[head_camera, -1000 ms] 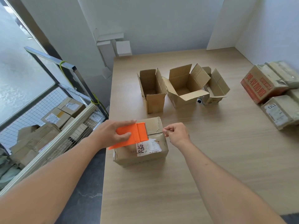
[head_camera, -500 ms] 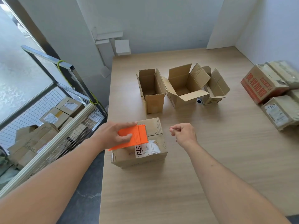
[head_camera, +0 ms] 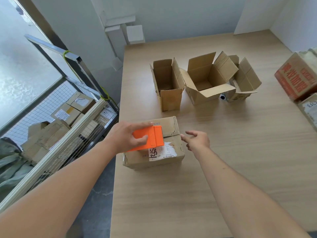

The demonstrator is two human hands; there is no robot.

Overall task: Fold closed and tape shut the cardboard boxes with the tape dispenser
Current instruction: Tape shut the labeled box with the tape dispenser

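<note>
A closed cardboard box (head_camera: 169,127) with a white shipping label sits near the table's left edge. My left hand (head_camera: 126,137) grips the orange tape dispenser (head_camera: 150,139) and holds it on top of that box. My right hand (head_camera: 197,140) hovers just right of the box with fingers relaxed, holding nothing. Three open boxes stand farther back: a tall narrow one (head_camera: 167,85), a wider one (head_camera: 207,81) and a third (head_camera: 245,79) behind it on the right.
Sealed boxes, one with red print (head_camera: 296,79), lie at the table's right edge. A small tape roll (head_camera: 223,97) peeks out between the open boxes. Left of the table stands a wire cart (head_camera: 68,117) filled with parcels. Bare wooden table (head_camera: 223,169) lies in front.
My right hand let go of the box's right edge, drew away to the right, then came back near the edge with its fingers uncurled. My left hand kept the dispenser on the box.
</note>
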